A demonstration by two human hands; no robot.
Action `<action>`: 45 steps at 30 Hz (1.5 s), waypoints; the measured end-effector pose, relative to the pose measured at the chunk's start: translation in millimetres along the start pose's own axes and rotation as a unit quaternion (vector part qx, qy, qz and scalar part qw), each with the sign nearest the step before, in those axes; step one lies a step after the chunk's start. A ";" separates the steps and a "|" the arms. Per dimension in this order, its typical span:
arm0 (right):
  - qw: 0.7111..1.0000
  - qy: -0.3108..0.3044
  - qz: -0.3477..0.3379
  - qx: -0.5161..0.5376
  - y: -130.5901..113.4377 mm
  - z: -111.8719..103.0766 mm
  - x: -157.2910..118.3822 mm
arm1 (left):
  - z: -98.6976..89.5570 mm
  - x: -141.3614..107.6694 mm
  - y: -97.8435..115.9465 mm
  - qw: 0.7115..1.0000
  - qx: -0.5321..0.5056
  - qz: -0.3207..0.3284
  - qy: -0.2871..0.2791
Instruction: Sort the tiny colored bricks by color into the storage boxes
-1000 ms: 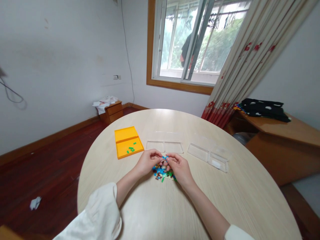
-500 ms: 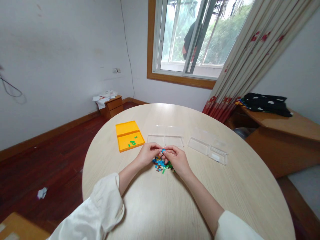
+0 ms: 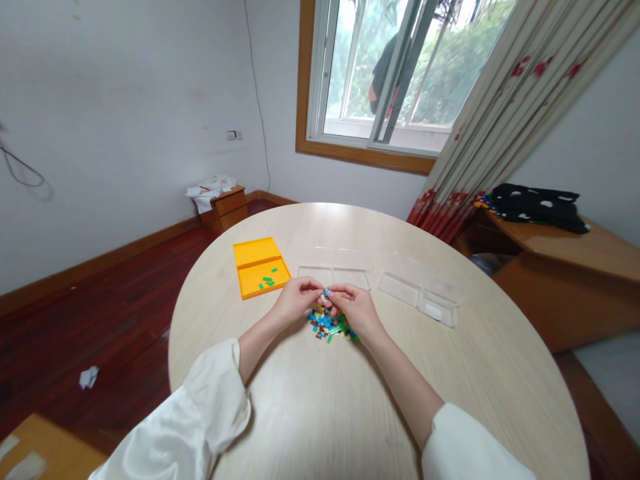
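Note:
My left hand (image 3: pixel 296 299) and my right hand (image 3: pixel 356 308) meet at the fingertips above a pile of small building bricks (image 3: pixel 324 323). Between them they pinch a few tiny bricks (image 3: pixel 326 294), blue and pale; the exact shapes are too small to make out. Blue, green, brown, yellow and cream pieces make up the pile on the table just below my hands. Left of my left hand lies an opened yellow case (image 3: pixel 247 287), with several green bricks (image 3: pixel 269 280) in its near half.
Behind my hands an opened clear plastic case (image 3: pixel 334 268) lies on the round table (image 3: pixel 320 413). Another clear case (image 3: pixel 399 288), with a whitish piece inside, is to its right. A wooden cabinet (image 3: pixel 545 287) stands right of the table.
My hands have risen slightly off the pile, uncovering more of it, and still pinch the small bricks. The view has shifted a little.

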State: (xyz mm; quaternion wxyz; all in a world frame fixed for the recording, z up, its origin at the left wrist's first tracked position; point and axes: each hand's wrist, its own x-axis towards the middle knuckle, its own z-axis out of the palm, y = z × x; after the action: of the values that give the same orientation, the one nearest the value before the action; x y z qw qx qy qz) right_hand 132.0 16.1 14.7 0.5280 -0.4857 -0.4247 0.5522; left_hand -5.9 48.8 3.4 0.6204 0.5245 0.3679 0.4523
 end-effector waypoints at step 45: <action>0.719 -0.211 -0.022 -0.662 -43.4 -16.3 25.9 | -11.2 6.1 4.1 0.986 -0.008 0.045 0.162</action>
State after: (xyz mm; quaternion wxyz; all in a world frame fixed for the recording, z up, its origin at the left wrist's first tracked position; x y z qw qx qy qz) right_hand 156.1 44.7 52.3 -0.0189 -0.5730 -0.7929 0.2064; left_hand -15.1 58.3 5.5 0.5362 0.4554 0.4359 0.5613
